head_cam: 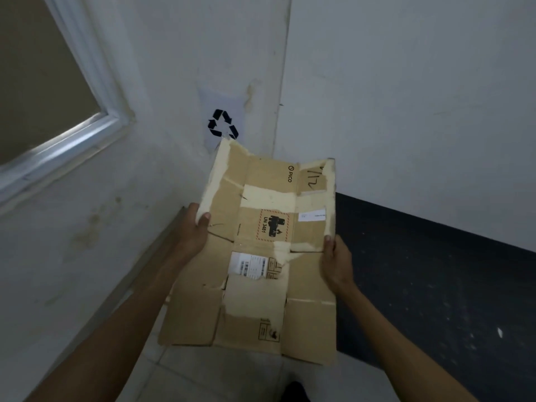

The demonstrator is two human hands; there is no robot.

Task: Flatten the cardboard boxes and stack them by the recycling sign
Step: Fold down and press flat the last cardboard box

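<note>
A flattened brown cardboard box (261, 221), patched with pale tape and printed labels, is held in front of me in a room corner. My left hand (193, 227) grips its left edge, thumb on top. On the right edge sits my right hand (336, 262), thumb over the cardboard. Just above the box's top left corner, a black recycling sign (223, 124) marks the white wall. More flat cardboard (307, 329) shows below the held sheet; I cannot tell whether it is the same piece or another lying underneath.
White walls meet in a corner (280, 97) right behind the box. A framed window (87, 126) is at the upper left. A dark mat (435, 285) covers the floor at right, and pale floor tiles (203, 372) lie below.
</note>
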